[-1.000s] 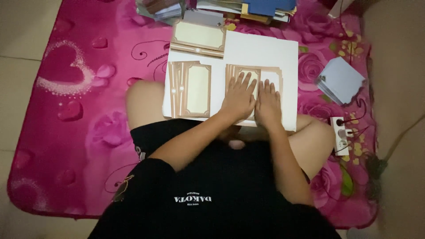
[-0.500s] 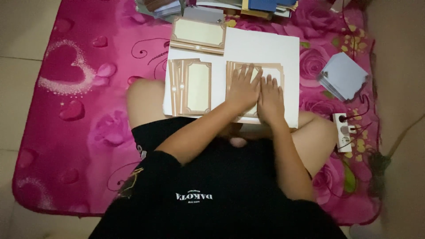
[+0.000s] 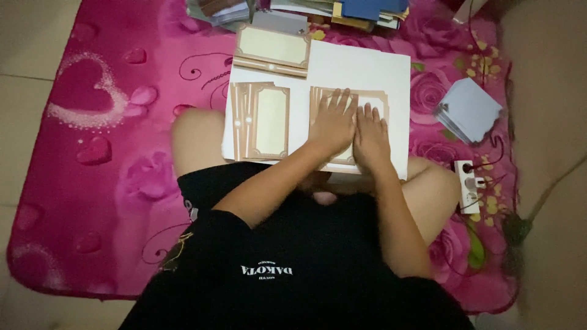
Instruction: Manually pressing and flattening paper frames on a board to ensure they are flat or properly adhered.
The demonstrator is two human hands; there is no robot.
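My left hand (image 3: 333, 123) and my right hand (image 3: 370, 135) lie flat, side by side, fingers spread, pressing a brown-framed cream card (image 3: 323, 98) down onto a white board (image 3: 367, 67) that rests across my lap. Most of that card is hidden under my hands. To its left on the board lies a similar brown and cream card (image 3: 260, 121). A third such card (image 3: 272, 49) lies at the board's far left corner.
I sit cross-legged on a pink heart and rose patterned mat (image 3: 110, 122). A stack of grey-blue paper sheets (image 3: 469, 111) lies to the right, a white power strip (image 3: 468, 186) beside my right knee. Books and papers (image 3: 342, 9) pile beyond the board.
Both hands have stayed flat on the card, shifting only slightly. The view has drifted a little.
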